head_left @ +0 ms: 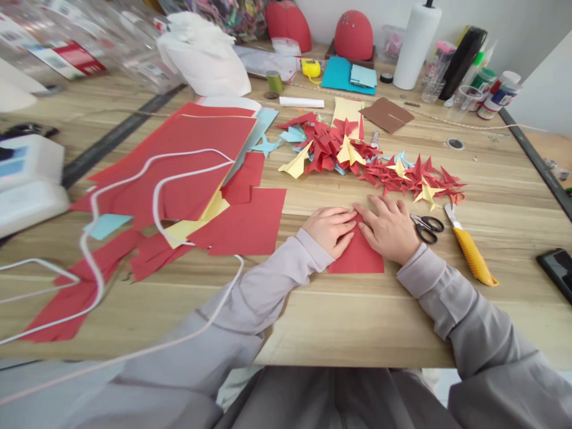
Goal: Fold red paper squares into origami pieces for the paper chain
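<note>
My left hand (329, 230) and right hand (388, 227) lie close together, pressing flat on a red paper sheet (357, 256) on the light wooden surface (357, 322). Beyond them sits a pile of folded red, yellow and blue paper shapes (328, 146); black-handled scissors (428, 228) rest just right of my right hand, near a yellow-handled knife (472, 253).

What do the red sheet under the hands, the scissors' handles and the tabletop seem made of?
Red sheet: matte paper or thin card, flat with crisp edges. Scissors' handles: probably plastic, black, rounded loops. Tabletop: wood or wood-look laminate, satin, with streaked grain.
</note>
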Action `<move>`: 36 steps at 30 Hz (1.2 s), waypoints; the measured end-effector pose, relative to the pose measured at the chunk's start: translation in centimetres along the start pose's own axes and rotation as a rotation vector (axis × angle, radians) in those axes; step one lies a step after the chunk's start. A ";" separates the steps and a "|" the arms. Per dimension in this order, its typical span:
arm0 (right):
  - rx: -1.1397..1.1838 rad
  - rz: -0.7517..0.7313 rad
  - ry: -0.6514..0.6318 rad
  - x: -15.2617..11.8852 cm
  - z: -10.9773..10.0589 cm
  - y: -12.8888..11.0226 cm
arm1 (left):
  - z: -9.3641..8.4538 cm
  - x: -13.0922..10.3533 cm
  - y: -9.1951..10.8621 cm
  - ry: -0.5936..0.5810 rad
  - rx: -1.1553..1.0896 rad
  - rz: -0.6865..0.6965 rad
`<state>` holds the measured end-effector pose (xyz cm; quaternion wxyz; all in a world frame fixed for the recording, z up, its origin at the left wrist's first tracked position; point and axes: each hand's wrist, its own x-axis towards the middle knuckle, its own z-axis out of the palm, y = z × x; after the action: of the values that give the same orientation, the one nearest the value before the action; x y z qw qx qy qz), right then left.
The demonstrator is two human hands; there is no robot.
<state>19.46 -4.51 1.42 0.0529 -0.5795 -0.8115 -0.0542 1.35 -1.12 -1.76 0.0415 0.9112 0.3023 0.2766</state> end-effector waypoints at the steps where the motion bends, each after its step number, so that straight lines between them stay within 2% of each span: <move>1: 0.003 0.000 0.000 0.0 0.0 0.0 | -0.1 0.0 0.0 -0.002 0.000 0.005; 36: 0.003 0.000 0.023 0.0 0.0 0.0 | -0.4 0.2 0.6 -0.023 0.029 -0.008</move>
<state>19.46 -4.47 1.39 0.0631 -0.5788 -0.8109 -0.0597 1.60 -1.54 -1.21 0.0328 0.9137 0.3093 0.2615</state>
